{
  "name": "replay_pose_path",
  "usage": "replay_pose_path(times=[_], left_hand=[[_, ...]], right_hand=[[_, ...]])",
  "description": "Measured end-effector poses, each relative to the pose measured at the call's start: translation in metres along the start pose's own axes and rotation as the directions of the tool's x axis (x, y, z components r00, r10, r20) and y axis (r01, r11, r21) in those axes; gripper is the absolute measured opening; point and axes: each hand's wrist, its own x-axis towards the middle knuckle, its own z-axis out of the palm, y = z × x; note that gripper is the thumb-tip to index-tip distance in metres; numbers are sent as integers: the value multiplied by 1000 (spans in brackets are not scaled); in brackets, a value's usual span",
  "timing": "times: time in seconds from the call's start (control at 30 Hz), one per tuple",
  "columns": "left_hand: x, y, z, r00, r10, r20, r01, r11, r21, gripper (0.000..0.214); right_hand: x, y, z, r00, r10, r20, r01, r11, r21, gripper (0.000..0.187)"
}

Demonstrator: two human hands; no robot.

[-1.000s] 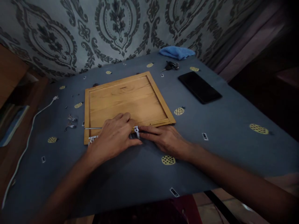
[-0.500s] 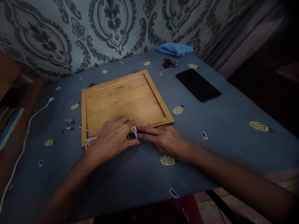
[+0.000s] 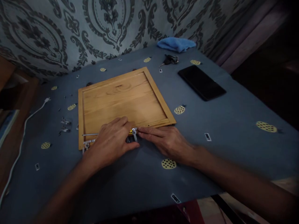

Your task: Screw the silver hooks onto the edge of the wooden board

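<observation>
A framed wooden panel point(image 3: 123, 99) lies on the table, its near edge under my hands. My left hand point(image 3: 111, 140) is curled over a screwdriver point(image 3: 90, 134); its metal shaft points left across the panel and a bit of yellow handle shows by my fingertips. At the near edge sits a metal hinge point(image 3: 134, 132), between my left hand's fingers and my right hand. The fingers of my right hand point(image 3: 167, 138) are pressed together at that hinge. Another metal hinge point(image 3: 87, 145) rests at the panel's near left corner, partly behind my left wrist.
Loose metal hinges point(image 3: 64, 125) and small screws point(image 3: 65, 97) lie left of the panel. A white cable point(image 3: 25, 124) runs along the left side. To the right are a black phone point(image 3: 202, 82), keys point(image 3: 170, 59) and a blue cloth point(image 3: 176, 44).
The view has shifted slightly, so the panel's left side sits a little further left and lower. Both hands keep almost the same places around the hinge.
</observation>
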Motion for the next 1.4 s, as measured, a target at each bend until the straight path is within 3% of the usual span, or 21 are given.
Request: replay_pose_path(times=[0.77, 0.97, 1.4], left_hand=[[1, 3, -5, 996, -34, 87, 33, 999, 13, 36], [0, 0, -3, 999, -1, 43, 1, 1000, 2, 33], [1, 1, -3, 998, -20, 67, 22, 999, -31, 32]], right_hand=[[2, -3, -3, 984, -3, 178, 22, 994, -106, 48], [3, -2, -3, 986, -9, 166, 24, 996, -89, 47], [3, -3, -5, 982, 8, 191, 9, 996, -89, 51]])
